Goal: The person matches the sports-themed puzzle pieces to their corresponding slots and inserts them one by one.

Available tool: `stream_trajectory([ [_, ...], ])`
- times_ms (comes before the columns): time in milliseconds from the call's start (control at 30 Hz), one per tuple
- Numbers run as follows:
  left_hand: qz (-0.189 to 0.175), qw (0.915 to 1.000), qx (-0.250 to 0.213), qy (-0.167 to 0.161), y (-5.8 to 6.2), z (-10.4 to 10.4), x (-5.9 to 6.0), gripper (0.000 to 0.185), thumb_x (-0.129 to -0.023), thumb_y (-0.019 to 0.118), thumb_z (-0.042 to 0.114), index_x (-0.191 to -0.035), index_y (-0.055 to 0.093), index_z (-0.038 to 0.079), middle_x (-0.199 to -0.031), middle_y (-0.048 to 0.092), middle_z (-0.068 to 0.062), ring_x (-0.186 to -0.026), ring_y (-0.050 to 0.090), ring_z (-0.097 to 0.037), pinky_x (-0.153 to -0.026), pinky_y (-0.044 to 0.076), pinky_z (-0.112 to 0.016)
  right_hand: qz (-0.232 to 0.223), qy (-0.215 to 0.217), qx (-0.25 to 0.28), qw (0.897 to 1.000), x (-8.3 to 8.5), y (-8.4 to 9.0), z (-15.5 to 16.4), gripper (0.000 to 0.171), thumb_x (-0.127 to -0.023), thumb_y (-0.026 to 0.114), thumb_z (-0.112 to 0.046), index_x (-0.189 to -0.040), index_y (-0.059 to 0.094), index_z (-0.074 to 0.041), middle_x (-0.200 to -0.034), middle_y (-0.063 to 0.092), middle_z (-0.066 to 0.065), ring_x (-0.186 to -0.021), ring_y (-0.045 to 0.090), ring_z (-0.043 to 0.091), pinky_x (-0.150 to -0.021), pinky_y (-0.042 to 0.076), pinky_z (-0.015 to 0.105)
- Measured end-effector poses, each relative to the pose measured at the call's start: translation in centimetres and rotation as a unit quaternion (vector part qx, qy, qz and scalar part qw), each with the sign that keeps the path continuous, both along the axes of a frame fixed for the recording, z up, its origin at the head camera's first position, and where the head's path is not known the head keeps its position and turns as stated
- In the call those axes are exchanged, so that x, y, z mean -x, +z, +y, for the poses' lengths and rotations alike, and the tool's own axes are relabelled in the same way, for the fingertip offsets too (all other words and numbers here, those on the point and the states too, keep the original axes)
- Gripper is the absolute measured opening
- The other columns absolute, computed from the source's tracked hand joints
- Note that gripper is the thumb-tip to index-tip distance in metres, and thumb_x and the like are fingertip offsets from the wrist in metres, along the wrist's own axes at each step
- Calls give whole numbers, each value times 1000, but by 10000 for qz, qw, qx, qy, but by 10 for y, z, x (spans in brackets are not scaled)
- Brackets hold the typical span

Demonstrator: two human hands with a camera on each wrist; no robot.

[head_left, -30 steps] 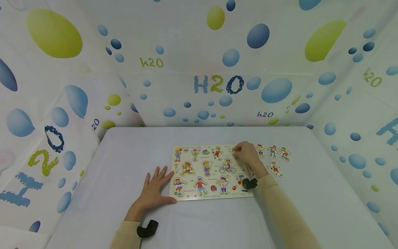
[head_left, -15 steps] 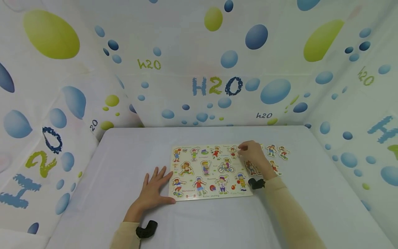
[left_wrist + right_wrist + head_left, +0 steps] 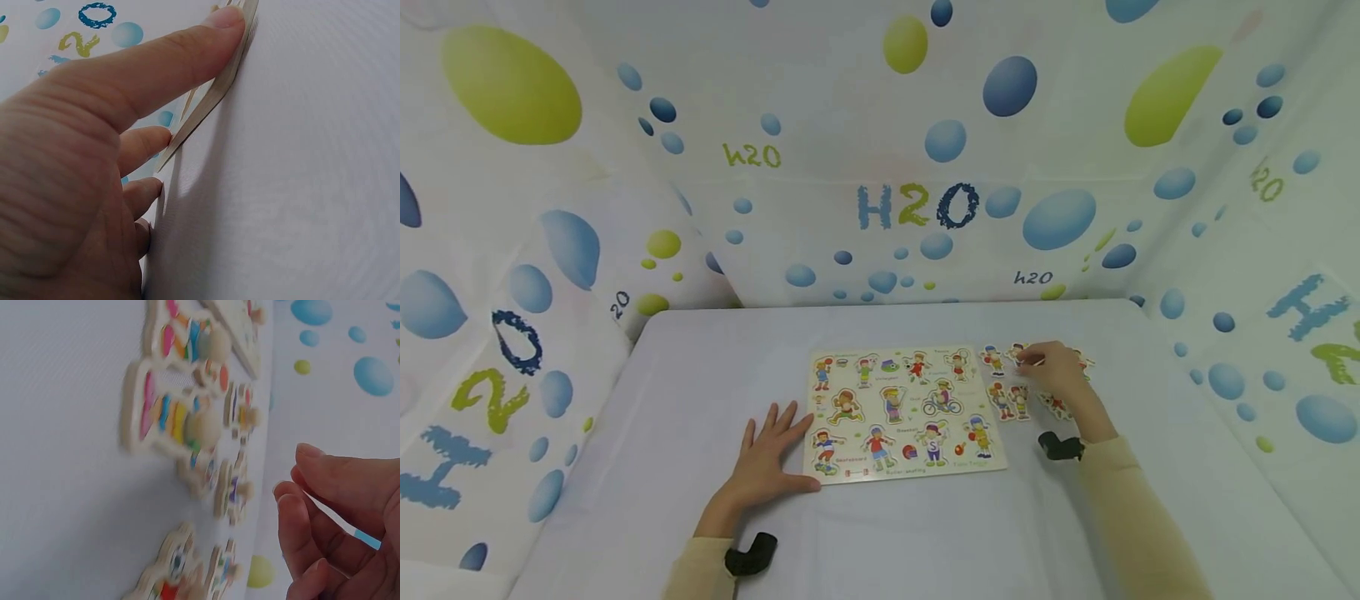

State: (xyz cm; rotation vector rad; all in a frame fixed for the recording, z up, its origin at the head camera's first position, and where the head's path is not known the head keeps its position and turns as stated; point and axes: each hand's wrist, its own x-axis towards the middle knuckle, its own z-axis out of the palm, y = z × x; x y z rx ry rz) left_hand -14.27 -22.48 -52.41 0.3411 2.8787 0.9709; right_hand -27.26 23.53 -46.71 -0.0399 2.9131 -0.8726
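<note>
The grip of the right hand point(image 3: 1060, 371) is narrow, thumb and fingertips bent close together above a group of loose pieces point(image 3: 1002, 400) to the right of the board. The left hand point(image 3: 767, 471) is wide, its fingers spread along the left edge of the puzzle board point(image 3: 865, 416), its thumb at the near left corner.

On the board the words "Roller-skating" and "Skateboard" can be made out beside their figures; the other captions are too small to read surely. The board lies flat on the white-covered bench point(image 3: 910, 542), bearing rows of sporting figures — among them a cyclist point(image 3: 943, 400) and a figure with an S on the shirt point(image 3: 933, 443). Whether these are pieces set into recesses or printed pictures, I cannot tell.

The loose pieces are cut-out figures with round wooden knobs point(image 3: 204, 429), seen up close and partly blurred in the right wrist view; some are partly hidden by the right hand.

Behind, a patterned cloth point(image 3: 820, 212) carries a large "H2O" with smaller "h2O" lettering — and more along both sides, among blue and green ovals. Both sleeves are pale, each with a black wrist device point(image 3: 1060, 446) beside it.
</note>
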Motion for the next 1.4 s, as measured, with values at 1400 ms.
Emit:
stream_trajectory([
  [1400, 12, 10000, 0, 28, 1, 1, 0, 106, -59, 87, 51, -148, 44, 12, -161, 21, -19, -149, 5, -47, -116, -6, -65, -589, -453, 62, 9972, -28, -31, 58, 25, -86, 73, -13, -105, 70, 3, -85, 65, 9, -75, 55, 19, -60, 43, 26],
])
